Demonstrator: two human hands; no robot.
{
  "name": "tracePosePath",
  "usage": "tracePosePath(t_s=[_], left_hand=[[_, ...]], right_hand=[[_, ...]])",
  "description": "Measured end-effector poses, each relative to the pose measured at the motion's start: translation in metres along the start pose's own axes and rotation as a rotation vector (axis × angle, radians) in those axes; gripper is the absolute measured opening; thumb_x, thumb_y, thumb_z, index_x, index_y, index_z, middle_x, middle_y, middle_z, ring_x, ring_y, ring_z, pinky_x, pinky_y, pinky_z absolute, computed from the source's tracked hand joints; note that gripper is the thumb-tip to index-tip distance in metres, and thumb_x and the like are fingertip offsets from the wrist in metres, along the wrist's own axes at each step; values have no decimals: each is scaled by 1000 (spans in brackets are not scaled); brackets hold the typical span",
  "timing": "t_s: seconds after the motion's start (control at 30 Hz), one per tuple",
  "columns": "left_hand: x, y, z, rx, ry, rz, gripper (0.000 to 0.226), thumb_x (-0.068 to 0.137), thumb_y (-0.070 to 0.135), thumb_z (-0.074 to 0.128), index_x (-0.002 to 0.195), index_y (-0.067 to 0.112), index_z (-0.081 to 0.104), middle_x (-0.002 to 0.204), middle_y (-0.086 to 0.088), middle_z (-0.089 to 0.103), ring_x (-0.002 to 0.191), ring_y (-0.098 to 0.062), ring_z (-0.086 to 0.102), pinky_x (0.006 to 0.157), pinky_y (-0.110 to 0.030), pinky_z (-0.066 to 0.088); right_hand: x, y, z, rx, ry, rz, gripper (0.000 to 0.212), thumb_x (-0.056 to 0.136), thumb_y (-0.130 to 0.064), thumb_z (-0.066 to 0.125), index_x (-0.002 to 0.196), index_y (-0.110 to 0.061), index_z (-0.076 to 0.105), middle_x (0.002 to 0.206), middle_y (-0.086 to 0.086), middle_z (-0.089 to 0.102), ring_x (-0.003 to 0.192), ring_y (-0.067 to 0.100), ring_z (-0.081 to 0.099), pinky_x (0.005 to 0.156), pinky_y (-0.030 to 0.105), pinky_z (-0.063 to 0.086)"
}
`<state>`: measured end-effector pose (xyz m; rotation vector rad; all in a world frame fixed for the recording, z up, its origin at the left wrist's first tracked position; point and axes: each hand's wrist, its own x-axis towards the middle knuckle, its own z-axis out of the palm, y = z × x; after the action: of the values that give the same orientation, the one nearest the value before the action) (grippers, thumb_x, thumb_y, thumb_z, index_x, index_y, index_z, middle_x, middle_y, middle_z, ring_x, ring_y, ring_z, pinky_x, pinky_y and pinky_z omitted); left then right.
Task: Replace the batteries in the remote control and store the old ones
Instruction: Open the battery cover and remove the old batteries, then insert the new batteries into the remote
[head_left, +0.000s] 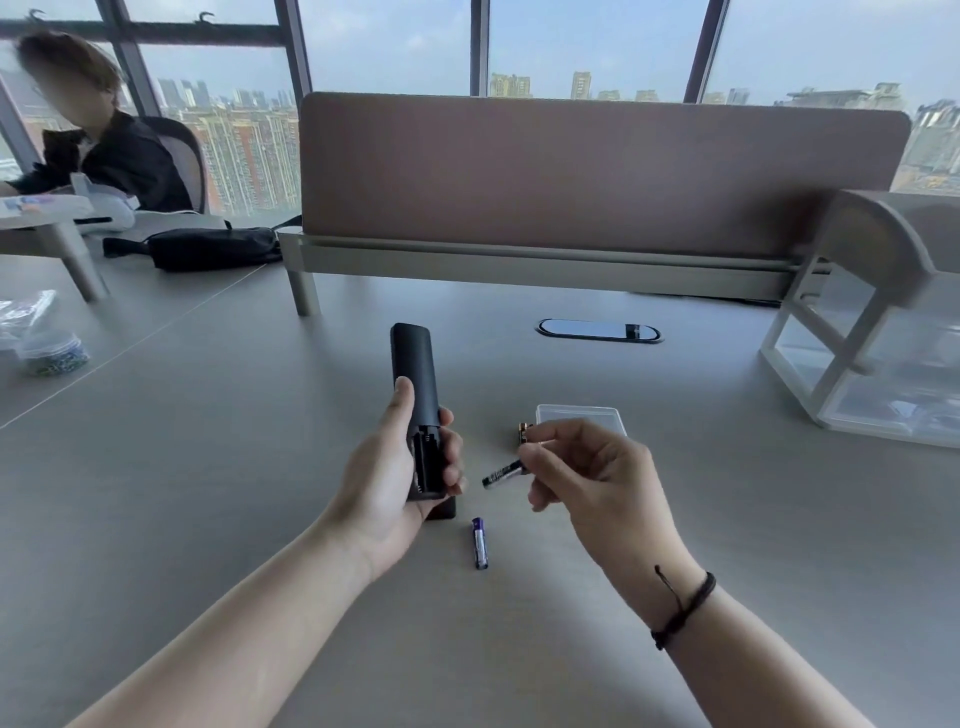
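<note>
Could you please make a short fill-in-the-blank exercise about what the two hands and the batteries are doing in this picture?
1. The remote is held in the ____ hand.
2. The right hand pinches a ____ battery.
3. The purple battery lies on the ____.
4. The remote's battery compartment is ____.

Missing words: left; black; desk; open

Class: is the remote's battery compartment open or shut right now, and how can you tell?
Open. The remote control, held in the left hand, shows its bare battery bay with no cover on it; whether a battery sits inside, cannot tell.
</note>
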<state>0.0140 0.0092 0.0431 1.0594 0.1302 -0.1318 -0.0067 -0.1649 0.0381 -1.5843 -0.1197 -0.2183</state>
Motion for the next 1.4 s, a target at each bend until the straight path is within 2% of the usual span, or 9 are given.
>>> tracePosePath(t_s=[0.23,0.33,0.43,0.57,0.73,0.87,0.97,1.13,1.4], left_hand=[[6,-6,-5,5,42,0,48,94,59,45,94,11,51,58,-5,47,47,-20,39,53,-32,33],[8,-8,-5,14,32,7,50,94,60,45,96,10,51,57,-5,47,46,-19,40,53,-32,33],[7,-8,-5,17,30,18,50,95,59,44,95,10,52,56,-5,47,46,-20,39,53,-32,32],[7,-7,-5,36,35,26,50,95,59,43,96,10,53,57,-5,48,46,-20,40,54,-33,34],[6,-6,-5,34,47,19,50,96,59,42,95,10,53,56,-5,47,46,-20,40,53,-32,33],[7,-7,-6,31,55,23,51,96,59,42,94,10,54,56,-5,47,46,-20,39,51,-31,32],[7,-7,-6,35,50,22,51,96,59,42,97,9,53,56,-5,47,47,-20,39,50,-31,32],[6,-9,-5,45,42,8,51,96,59,41,96,9,53,56,-5,48,45,-19,39,51,-31,32],[8,-11,-5,42,24,1,53,95,61,41,94,10,54,56,-6,47,44,-19,39,50,-31,32]], right_hand=[[5,11,-4,-262,-146,143,18,89,-2,67,75,-12,72,66,9,71,46,16,56,50,32,50],[3,16,-6,-494,-212,193,17,86,-17,74,69,-19,71,51,-5,65,43,8,54,49,23,47],[0,19,-1,-741,-204,102,13,83,-32,75,72,-26,72,56,-13,66,48,-4,54,51,10,41],[-5,21,3,-898,-223,-38,14,85,-41,69,83,-27,71,72,-7,69,63,2,58,64,24,50],[-3,10,-7,-901,-362,0,38,75,-53,75,108,-35,69,92,-12,66,66,1,57,61,16,44],[-4,2,-15,-860,-567,76,67,60,-41,90,121,-38,64,109,-18,60,72,2,66,68,18,56],[-7,2,-8,-803,-554,63,59,63,-30,89,117,-36,67,103,-16,64,70,0,66,68,19,57],[-16,5,4,-718,-475,51,34,72,-16,78,102,-33,73,66,-15,60,51,-8,54,54,6,44],[-16,13,7,-682,-467,-75,34,69,-15,77,100,-29,73,88,-9,67,64,-1,58,59,7,45]])
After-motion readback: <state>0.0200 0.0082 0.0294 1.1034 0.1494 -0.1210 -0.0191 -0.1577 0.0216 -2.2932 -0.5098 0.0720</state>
